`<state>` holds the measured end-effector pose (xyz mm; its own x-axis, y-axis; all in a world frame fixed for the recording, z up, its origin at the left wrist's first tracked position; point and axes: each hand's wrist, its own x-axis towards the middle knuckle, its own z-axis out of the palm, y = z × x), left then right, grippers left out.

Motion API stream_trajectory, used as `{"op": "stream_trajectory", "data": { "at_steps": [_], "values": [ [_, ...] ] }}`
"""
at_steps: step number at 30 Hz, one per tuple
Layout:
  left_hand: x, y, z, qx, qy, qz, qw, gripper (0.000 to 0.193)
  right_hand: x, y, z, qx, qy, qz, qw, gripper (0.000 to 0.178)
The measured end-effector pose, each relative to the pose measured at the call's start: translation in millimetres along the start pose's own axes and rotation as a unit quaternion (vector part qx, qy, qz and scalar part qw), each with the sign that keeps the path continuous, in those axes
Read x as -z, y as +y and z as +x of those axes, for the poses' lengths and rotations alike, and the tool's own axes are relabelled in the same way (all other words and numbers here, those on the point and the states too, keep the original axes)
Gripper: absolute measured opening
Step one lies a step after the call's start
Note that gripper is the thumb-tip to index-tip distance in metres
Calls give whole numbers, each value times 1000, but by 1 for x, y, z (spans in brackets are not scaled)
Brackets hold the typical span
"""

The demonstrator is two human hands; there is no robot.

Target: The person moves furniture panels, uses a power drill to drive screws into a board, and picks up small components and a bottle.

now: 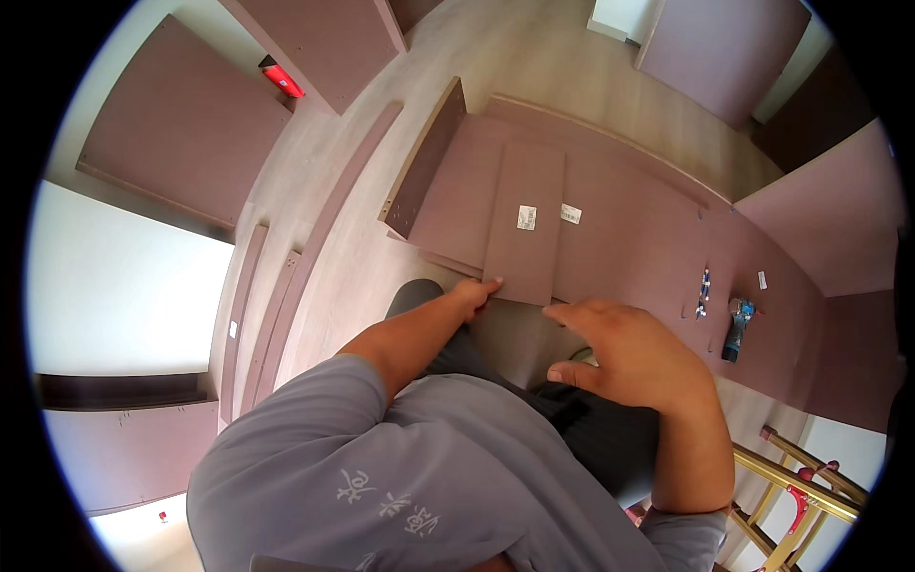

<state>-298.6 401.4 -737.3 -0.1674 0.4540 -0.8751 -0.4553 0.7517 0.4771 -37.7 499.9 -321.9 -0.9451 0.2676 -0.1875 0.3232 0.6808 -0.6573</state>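
Note:
A narrow mauve board (522, 259) with a white label lies in front of me on a larger mauve panel (629, 257). My left hand (474, 294) grips the board's near left corner, thumb on top and the other fingers hidden beneath. Close to the near right corner, my right hand (620, 348) is open, its thumb spread from its fingers and nothing visible between them. Whether its fingertips touch the board's edge I cannot tell. A second label (570, 214) sits on the large panel, just right of the narrow board.
An upright board (425, 162) borders the panel's left side. A cordless drill (737, 329) and small fittings (704, 293) lie on the panel at right. Long strips (329, 210) rest on the floor at left. A gold ladder (801, 496) stands lower right; a red item (283, 80) is upper left.

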Motion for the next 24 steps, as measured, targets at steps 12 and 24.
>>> {"op": "stream_trajectory", "data": {
  "at_steps": [12,24],
  "values": [
    [-1,56,-120,-226,-22,-32,973,37,24,106,47,-88,127,176,972,59],
    [-32,136,-234,-243,-220,-200,923,29,33,130,80,-195,209,449,846,62]
  ]
}}
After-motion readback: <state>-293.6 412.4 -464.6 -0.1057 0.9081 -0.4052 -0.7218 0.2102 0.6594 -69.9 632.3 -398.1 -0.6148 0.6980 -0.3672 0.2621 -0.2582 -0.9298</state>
